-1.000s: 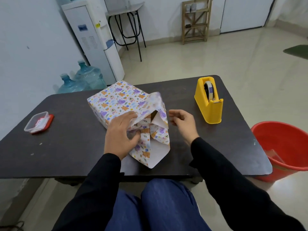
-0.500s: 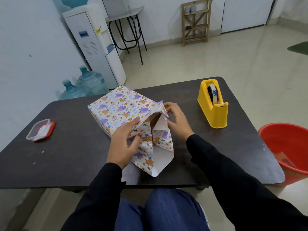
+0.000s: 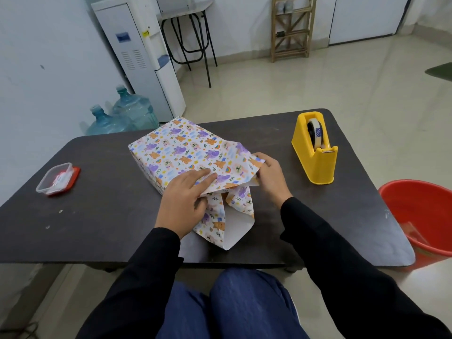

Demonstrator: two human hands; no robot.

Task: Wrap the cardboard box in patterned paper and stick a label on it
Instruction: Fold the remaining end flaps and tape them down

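Midway across the dark table (image 3: 97, 216) I see the patterned paper (image 3: 181, 148) covering the cardboard box, whose own surface is hidden. The left hand (image 3: 182, 201) lays straight fingers on the top flap at the near end, thumb under its edge, pinching it. The right hand (image 3: 271, 174) curls round that flap's right edge. A yellow tape dispenser (image 3: 315, 162) stands to the right, and a small plastic container (image 3: 57, 178) sits at the left.

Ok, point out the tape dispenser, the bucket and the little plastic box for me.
tape dispenser (image 3: 320, 167): head view, on its yellow near end.
bucket (image 3: 415, 206): head view, on its red inner wall.
plastic box (image 3: 55, 178): head view, on its clear top.
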